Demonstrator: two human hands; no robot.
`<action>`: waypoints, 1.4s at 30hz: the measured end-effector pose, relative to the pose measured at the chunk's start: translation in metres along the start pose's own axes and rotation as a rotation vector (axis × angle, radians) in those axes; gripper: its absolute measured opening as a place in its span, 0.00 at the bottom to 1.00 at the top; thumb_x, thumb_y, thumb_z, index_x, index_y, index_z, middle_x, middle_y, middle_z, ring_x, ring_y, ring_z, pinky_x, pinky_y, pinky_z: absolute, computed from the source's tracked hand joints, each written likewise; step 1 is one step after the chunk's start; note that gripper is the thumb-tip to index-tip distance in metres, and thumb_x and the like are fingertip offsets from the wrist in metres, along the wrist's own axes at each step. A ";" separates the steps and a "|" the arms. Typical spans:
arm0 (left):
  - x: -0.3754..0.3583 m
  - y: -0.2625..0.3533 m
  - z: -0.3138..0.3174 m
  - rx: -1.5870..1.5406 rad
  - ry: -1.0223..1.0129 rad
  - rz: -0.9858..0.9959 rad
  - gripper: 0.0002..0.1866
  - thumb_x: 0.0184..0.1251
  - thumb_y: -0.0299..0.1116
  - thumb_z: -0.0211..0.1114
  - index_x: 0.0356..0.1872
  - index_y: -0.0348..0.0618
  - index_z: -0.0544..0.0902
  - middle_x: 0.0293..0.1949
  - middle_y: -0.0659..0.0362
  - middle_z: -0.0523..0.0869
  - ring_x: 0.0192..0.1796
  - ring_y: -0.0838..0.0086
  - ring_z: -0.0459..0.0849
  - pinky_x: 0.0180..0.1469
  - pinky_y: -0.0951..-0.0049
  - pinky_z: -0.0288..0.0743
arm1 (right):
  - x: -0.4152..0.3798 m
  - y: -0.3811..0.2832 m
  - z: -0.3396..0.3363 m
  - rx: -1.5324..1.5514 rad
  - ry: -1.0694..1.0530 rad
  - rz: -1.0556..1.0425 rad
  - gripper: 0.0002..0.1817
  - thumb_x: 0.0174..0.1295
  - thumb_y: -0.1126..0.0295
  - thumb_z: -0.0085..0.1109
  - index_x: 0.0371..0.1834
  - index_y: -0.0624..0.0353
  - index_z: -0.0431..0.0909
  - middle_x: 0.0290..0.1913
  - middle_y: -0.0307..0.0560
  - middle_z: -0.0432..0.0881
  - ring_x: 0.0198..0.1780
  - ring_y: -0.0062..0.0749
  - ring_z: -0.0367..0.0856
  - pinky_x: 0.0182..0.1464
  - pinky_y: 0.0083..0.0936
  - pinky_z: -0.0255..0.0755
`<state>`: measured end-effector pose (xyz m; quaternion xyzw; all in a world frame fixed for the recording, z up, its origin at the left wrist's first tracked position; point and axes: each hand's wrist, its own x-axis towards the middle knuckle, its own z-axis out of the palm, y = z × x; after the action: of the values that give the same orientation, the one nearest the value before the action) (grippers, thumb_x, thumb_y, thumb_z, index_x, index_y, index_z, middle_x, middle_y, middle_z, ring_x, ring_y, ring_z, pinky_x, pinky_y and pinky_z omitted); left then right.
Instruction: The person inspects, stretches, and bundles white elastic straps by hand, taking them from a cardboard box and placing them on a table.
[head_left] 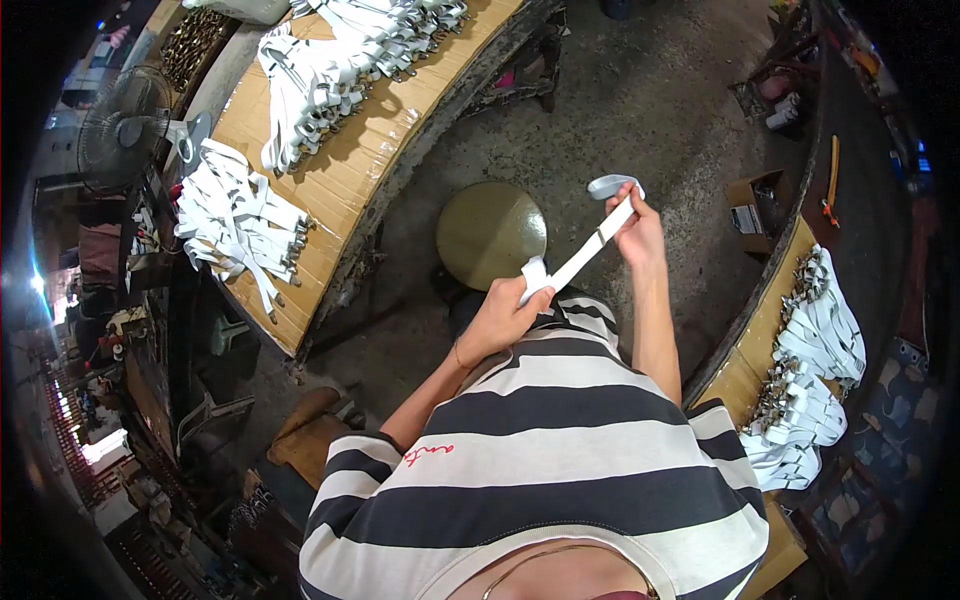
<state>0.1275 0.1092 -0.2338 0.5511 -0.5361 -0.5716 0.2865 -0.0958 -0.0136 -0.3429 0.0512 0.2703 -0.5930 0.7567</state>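
1. Fan [125,130] is standing at the far left, well apart from the left grip and farther forward.
2. A smaller pile of white straps [235,225] is lying on the left desk [345,215], forward and to the left of the left grip. Metal ends are showing along its right side.
3. A larger heap of white straps [335,80] is spreading over the same desk, farther forward from the left grip, with its metal pieces bunching along one edge.
4. The left grip [503,316] is closing on the near end of a white strap [575,262], thumb and fingers pinching it where a short fold is standing up.
5. A round stool [490,237] with a shiny top is standing just forward of the left grip, lower down.
6. The held strap is stretching between the two grips, slanting forward and to the right, and is carrying a small metal piece partway along.
7. The right grip [642,232] is closing on the far part of that strap, fingertips pinching it, while a loose loop is curling out to the left.
8. An open cardboard box [757,212] is sitting to the right of the right grip.
9. More white straps [822,335] are lying in heaps on the right desk [735,378], to the right of the right grip and nearer the body.
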 end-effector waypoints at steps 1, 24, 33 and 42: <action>-0.004 0.002 -0.002 0.001 -0.001 0.001 0.12 0.64 0.32 0.57 0.29 0.31 0.78 0.16 0.59 0.75 0.20 0.80 0.69 0.24 0.74 0.64 | 0.007 -0.008 -0.006 -0.020 0.016 0.011 0.10 0.67 0.69 0.44 0.41 0.64 0.72 0.35 0.43 0.78 0.39 0.30 0.76 0.44 0.29 0.72; -0.047 0.028 -0.021 -0.303 -0.123 -0.398 0.14 0.63 0.39 0.63 0.25 0.37 0.79 0.17 0.68 0.74 0.22 0.86 0.69 0.22 0.81 0.59 | 0.060 -0.123 -0.050 -0.021 0.130 -0.188 0.18 0.72 0.60 0.33 0.38 0.65 0.66 0.26 0.42 0.67 0.26 0.28 0.66 0.37 0.31 0.67; -0.031 0.002 -0.018 -0.358 -0.289 -0.218 0.09 0.58 0.33 0.66 0.31 0.35 0.83 0.23 0.62 0.82 0.25 0.84 0.75 0.26 0.81 0.67 | 0.054 -0.143 -0.038 0.019 0.037 -0.231 0.17 0.71 0.61 0.38 0.37 0.65 0.70 0.30 0.46 0.74 0.32 0.31 0.72 0.42 0.32 0.71; -0.018 0.011 -0.028 -0.573 -0.519 -0.340 0.11 0.69 0.33 0.53 0.43 0.35 0.75 0.25 0.64 0.74 0.32 0.81 0.71 0.40 0.79 0.66 | 0.026 -0.153 -0.002 -0.087 0.027 -0.349 0.19 0.69 0.57 0.42 0.42 0.64 0.72 0.31 0.44 0.72 0.35 0.33 0.71 0.45 0.32 0.69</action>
<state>0.1547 0.1148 -0.2131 0.3674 -0.3116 -0.8565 0.1852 -0.2336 -0.0804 -0.3195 -0.0212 0.3105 -0.7025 0.6401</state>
